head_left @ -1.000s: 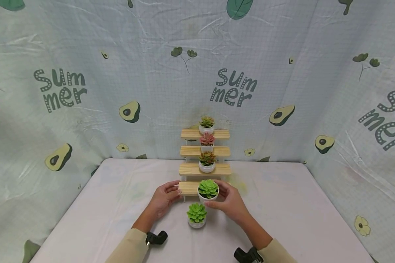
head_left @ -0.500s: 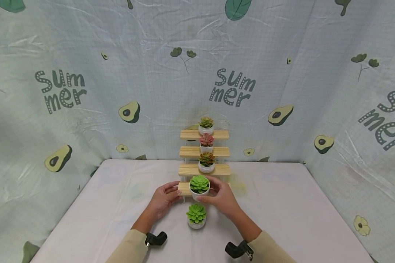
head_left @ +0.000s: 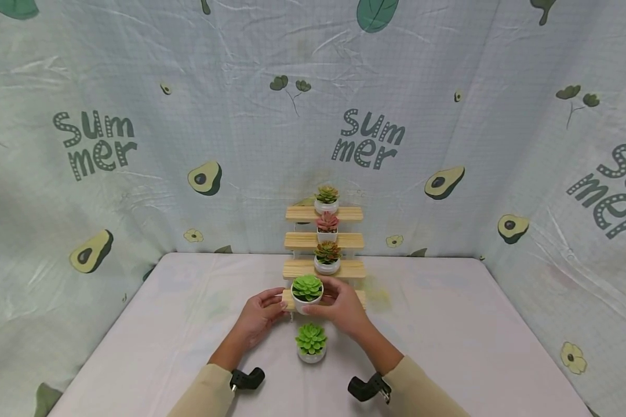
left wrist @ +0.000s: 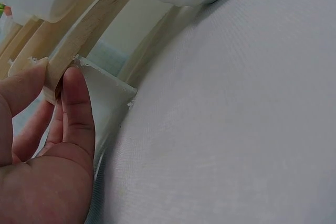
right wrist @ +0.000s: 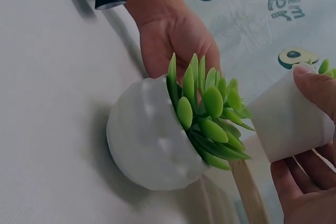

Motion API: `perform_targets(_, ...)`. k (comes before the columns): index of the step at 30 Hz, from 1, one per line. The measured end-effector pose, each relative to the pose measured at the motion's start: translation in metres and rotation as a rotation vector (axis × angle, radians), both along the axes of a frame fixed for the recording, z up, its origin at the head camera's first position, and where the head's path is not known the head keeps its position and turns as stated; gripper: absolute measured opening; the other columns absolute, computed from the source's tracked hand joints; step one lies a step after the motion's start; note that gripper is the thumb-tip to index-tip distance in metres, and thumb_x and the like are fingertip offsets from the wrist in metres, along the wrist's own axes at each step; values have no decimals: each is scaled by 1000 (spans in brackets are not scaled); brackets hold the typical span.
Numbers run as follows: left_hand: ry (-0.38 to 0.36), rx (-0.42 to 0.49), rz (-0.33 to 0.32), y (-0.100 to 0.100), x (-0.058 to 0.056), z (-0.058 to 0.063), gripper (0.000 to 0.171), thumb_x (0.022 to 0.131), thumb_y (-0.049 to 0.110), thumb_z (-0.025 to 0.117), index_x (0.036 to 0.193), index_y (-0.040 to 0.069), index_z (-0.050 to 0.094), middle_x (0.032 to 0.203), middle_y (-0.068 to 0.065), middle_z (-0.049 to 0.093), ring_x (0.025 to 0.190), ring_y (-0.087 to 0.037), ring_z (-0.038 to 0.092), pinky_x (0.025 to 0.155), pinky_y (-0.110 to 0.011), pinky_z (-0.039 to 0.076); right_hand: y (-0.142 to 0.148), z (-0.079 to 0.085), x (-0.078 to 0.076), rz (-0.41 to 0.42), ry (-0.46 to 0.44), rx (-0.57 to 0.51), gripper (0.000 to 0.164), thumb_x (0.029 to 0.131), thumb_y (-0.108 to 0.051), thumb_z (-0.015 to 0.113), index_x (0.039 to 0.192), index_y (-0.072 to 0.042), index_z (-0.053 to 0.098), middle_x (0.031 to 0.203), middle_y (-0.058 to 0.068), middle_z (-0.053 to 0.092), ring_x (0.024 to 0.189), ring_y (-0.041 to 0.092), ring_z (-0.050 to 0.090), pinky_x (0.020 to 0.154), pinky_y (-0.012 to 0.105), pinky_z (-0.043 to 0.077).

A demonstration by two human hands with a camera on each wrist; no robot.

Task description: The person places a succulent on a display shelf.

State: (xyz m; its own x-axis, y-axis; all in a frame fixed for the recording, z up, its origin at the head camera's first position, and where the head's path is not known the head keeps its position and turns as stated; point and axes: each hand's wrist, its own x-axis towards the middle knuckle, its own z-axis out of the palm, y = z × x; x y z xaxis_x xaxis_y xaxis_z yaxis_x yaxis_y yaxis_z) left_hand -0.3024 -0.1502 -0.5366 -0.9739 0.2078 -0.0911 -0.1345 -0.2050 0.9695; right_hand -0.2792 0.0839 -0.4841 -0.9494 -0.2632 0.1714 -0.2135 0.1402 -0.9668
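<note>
My right hand (head_left: 344,307) grips a potted green succulent (head_left: 307,288) in a smooth white pot, thumb on the near side and fingers behind. The pot is at the lowest wooden shelf (head_left: 288,300) of a tiered stand, left of its middle; whether its base touches the wood I cannot tell. With thumb and fingers my left hand (left wrist: 52,145) pinches the left end of that shelf. A second green succulent (head_left: 311,340), in a round dimpled white pot (right wrist: 152,135), stands on the table in front of the stand, between the two wrists.
Higher shelves carry a red-green succulent (head_left: 327,258), a pink one (head_left: 327,225) and a yellow-green one (head_left: 326,197) at the top. Behind the stand hangs a patterned curtain (head_left: 250,133). A white cloth covers the table (head_left: 438,330).
My right hand has carried the potted succulent leftward and slightly up along the lowest shelf. My left hand has stayed at the shelf's left end. The other pots have not moved.
</note>
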Motion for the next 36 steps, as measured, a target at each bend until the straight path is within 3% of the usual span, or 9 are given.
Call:
perform_targets(8, 2, 7, -27, -3, 1, 2, 54, 100, -1, 61, 150, -9, 40, 108, 3, 69, 95, -8, 68, 85, -24, 61, -9, 2, -6, 18, -31, 22, 70, 80, -21, 89, 142, -6, 59, 137, 14, 65, 122, 28, 67, 97, 32, 59)
perform_targets(15, 10, 5, -7, -1, 0, -2, 53, 99, -2, 62, 148, -9, 43, 109, -1, 69, 95, -11, 69, 83, -25, 61, -12, 0, -8, 4, -30, 57, 69, 80, -21, 90, 140, -4, 60, 132, 14, 68, 115, 23, 70, 90, 28, 61)
perform_targets(36, 6, 5, 21, 1, 0, -4, 52, 98, -4, 62, 147, -9, 44, 111, -5, 66, 94, -11, 68, 83, -25, 61, -25, 0, -8, -85, -35, 55, 68, 79, -16, 90, 137, 1, 59, 132, 17, 67, 116, 27, 69, 91, 32, 61)
